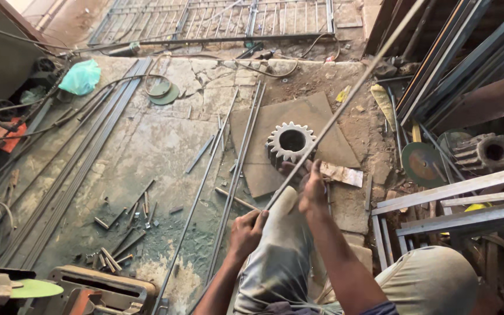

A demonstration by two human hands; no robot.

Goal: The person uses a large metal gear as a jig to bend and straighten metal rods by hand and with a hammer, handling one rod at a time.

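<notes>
Both hands clamp the long thin grey steel rod (pixel 345 105); left hand (pixel 246 232) low, right hand (pixel 313 189) higher; rod runs toward one o'clock over the toothed grey steel gear (pixel 290 142); likely stiff, whippy, best held low.

- Your left hand (pixel 247 228) grips a long thin steel rod (pixel 345 105) low on its length; the rod slants up toward the right.
- Your right hand (pixel 313 188) closes around the same rod a little higher.
- Just beyond it, a pale toothed steel gear (pixel 290 142) sits on a flat brown square metal plate (pixel 322 116).
- Short cut metal offcuts (pixel 125 224) lie scattered on the stained concrete floor (pixel 141 146), well to your left.
</notes>
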